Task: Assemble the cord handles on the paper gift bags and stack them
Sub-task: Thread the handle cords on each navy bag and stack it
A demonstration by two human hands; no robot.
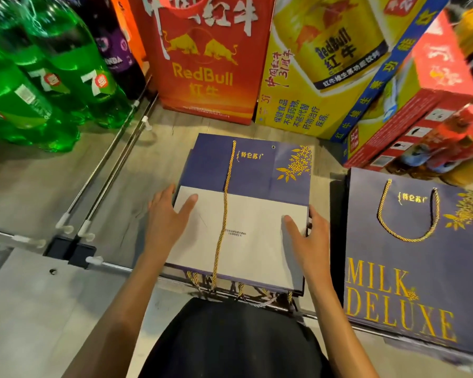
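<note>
Your left hand (167, 216) and right hand (313, 238) rest with a spread, flat grip on the folded gift bag (257, 214) mid-frame, so nudging it may slide the loose gold cord (225, 203) off.

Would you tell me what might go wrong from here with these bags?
The loose gold twisted cord lies along the top of the stack of folded purple-and-white paper bags, so it may slip aside if the left hand and right hand shift the stack. The stack's near edge sits at the metal shelf rail, cord ends dangling, which might snag.
</note>
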